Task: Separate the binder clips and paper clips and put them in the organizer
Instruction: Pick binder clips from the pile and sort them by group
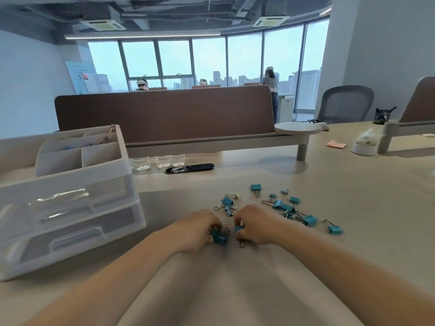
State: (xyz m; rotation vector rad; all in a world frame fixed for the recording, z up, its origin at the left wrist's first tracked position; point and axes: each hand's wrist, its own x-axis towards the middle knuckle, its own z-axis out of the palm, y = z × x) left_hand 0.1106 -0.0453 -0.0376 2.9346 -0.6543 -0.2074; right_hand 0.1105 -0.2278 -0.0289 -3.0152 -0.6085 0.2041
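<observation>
Binder clips (pixel 282 205) lie scattered on the desk (pixel 353 184), to the right of the organizer (pixel 131 184) and well apart from it.

Left hand (pixel 200 228): fingers curl round a large teal clip (pixel 220 238). Right hand (pixel 256 225): fingers pinch a small teal clip (pixel 238 228).

Likely handling: light, stiff sprung steel with slick paint. The wire loops swing, so take hold on the flat sides of the body. Tangled loops may drag neighbours along.

Count: about twelve teal, plus one pale clip (pixel 237 196); overlaps blur the total. Paper clips: none seen for certain right of the organizer. The organizer has two clear drawers (pixel 77 231) and an open top tray (pixel 101 158).
</observation>
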